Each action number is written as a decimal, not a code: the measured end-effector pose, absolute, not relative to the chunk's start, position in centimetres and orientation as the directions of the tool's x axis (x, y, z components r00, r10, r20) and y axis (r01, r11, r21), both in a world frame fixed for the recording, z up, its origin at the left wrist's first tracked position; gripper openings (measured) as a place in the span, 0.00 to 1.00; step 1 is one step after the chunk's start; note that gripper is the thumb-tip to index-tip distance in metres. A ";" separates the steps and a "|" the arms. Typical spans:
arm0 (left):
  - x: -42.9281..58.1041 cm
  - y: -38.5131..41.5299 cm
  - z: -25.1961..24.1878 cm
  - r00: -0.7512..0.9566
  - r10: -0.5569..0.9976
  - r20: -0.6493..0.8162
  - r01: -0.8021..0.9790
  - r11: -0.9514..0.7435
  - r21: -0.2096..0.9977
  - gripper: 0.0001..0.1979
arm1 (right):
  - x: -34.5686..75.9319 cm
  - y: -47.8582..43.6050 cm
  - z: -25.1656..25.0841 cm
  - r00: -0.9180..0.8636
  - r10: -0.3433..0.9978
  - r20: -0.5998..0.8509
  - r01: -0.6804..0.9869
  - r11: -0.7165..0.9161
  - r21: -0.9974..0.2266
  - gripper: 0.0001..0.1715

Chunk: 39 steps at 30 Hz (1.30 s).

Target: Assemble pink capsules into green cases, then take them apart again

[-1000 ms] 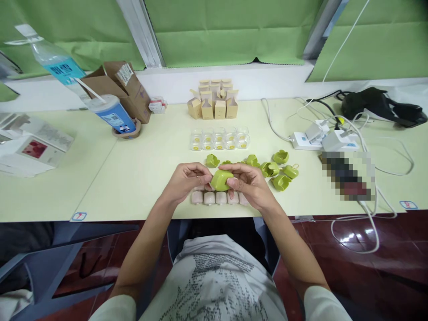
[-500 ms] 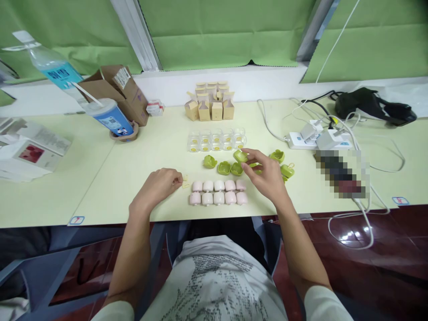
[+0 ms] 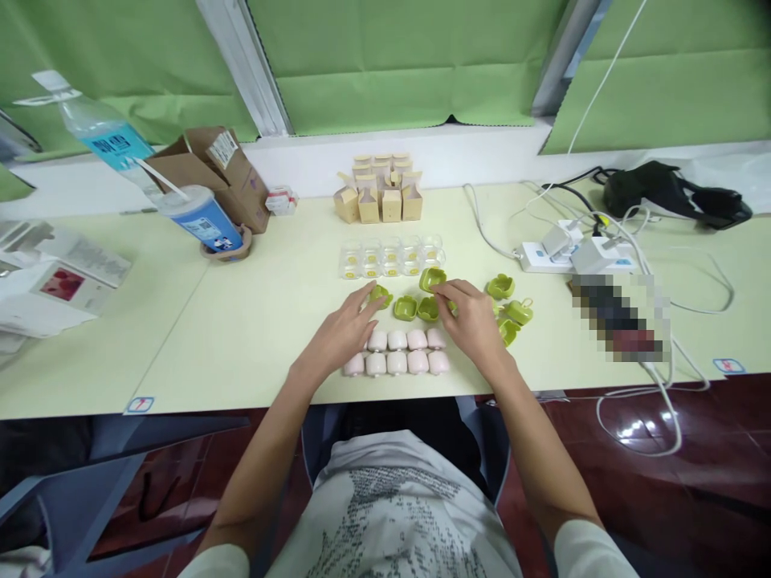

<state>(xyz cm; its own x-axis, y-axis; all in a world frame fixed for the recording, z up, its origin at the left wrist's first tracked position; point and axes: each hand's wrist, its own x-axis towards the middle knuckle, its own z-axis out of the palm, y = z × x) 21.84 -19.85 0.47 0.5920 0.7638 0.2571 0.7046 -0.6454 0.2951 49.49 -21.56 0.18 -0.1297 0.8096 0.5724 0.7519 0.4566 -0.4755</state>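
Observation:
My left hand [image 3: 344, 331] reaches over the left end of the pink and white rounded pieces [image 3: 396, 363], thumb and fingers apart. Its fingertips touch a small green petal-edged cup [image 3: 379, 295]. My right hand [image 3: 473, 317] has its fingers bent together at the near right rim of another green cup [image 3: 432, 278], which faces up. Between the hands sit two more green cups, hollow side up [image 3: 405, 308]. Further green pieces [image 3: 500, 286] lie right of my right hand, one with a loop [image 3: 519, 311]. The rounded pieces stand in two rows, partly covered by my left hand.
Clear plastic cups with yellow marks [image 3: 391, 255] stand beyond the green ones, and small tan boxes [image 3: 391, 205] behind them. A power strip [image 3: 536, 255] with cables lies right. Left are a blue drink cup [image 3: 208, 225], a bottle [image 3: 114, 144] and a cardboard box [image 3: 241, 181].
My left hand has moved right and forward from the small yellow loops to the leftmost green cup. The green cup at my right hand has tipped from a tilt to facing up.

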 end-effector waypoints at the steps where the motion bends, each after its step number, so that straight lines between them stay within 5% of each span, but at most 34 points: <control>1: 21.8 -19.7 0.2 0.585 0.772 0.250 0.710 -0.636 0.302 0.23 | 49.3 -21.5 0.1 -0.145 0.799 0.583 0.734 0.482 -0.478 0.17; 7: 20.6 -18.7 -0.2 0.476 0.833 0.281 0.761 -0.551 0.343 0.17 | 47.7 -20.3 0.7 -0.315 0.803 0.506 0.710 0.553 -0.436 0.18; 15: 18.0 -18.0 0.8 0.243 0.908 0.342 0.857 -0.366 0.363 0.02 | 43.3 -18.9 2.1 -0.571 0.780 0.256 0.761 0.620 -0.192 0.15; 19: 17.3 -18.2 1.6 0.127 0.866 0.484 0.774 -0.392 0.498 0.11 | 43.0 -18.8 2.0 -0.593 0.779 0.203 0.760 0.625 -0.180 0.16; 24: 19.3 -20.1 3.0 0.145 0.796 0.588 0.507 -0.570 0.647 0.11 | 45.2 -20.7 2.8 -0.436 0.765 0.474 0.648 0.632 -0.424 0.13; 29: 22.6 -22.9 3.6 0.237 0.866 0.440 0.041 -0.461 0.886 0.33 | 46.0 -25.1 3.2 -0.221 0.854 0.470 0.229 0.514 -0.826 0.18; 32: 23.7 -23.8 3.6 0.308 0.874 0.376 -0.133 -0.352 0.927 0.28 | 45.5 -26.6 2.7 -0.070 0.877 0.476 0.064 0.480 -0.875 0.07; 39: 23.8 -24.0 4.0 0.287 0.912 0.292 -0.212 -0.236 0.948 0.25 | 45.1 -26.4 2.2 0.004 0.895 0.446 -0.040 0.445 -0.894 0.08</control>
